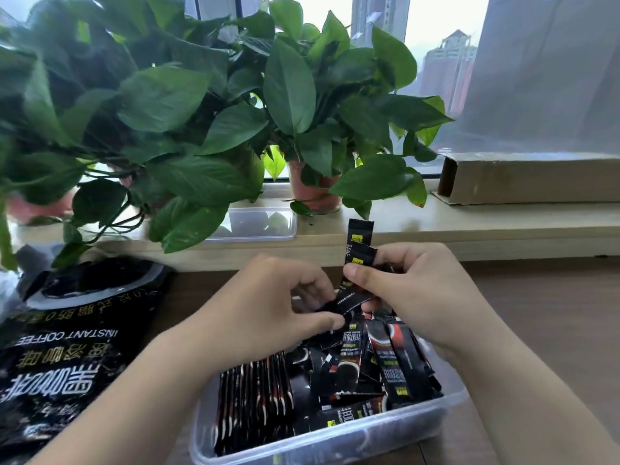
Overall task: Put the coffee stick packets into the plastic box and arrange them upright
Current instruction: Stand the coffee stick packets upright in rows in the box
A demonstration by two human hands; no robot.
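Our right hand (412, 290) pinches a small bunch of coffee stick packets (358, 260) between thumb and curled fingers, holding them nearly upright just above the plastic box (335, 444). Our left hand (268, 303) is closed on the lower end of the same bunch, thumb and forefinger nipping the bottom edge. The packets are slim and black, with small yellow marks, white lettering and a red-and-white cup picture. In the clear box, an upright row (255, 397) stands packed on edge at the left, while a loose heap (385, 364) lies tumbled at the right. The box sits on a brown wooden table (536, 313), beside a large black instant coffee bag (67, 347) lying open at the left. Beyond it runs a pale windowsill (469, 223) bearing a shallow clear plastic lid or tray (258, 224), leafy potted plants (288, 85) in reddish pots, and a long cardboard box (530, 179). Through the window (436, 21) we see hazy tower blocks (449, 68).
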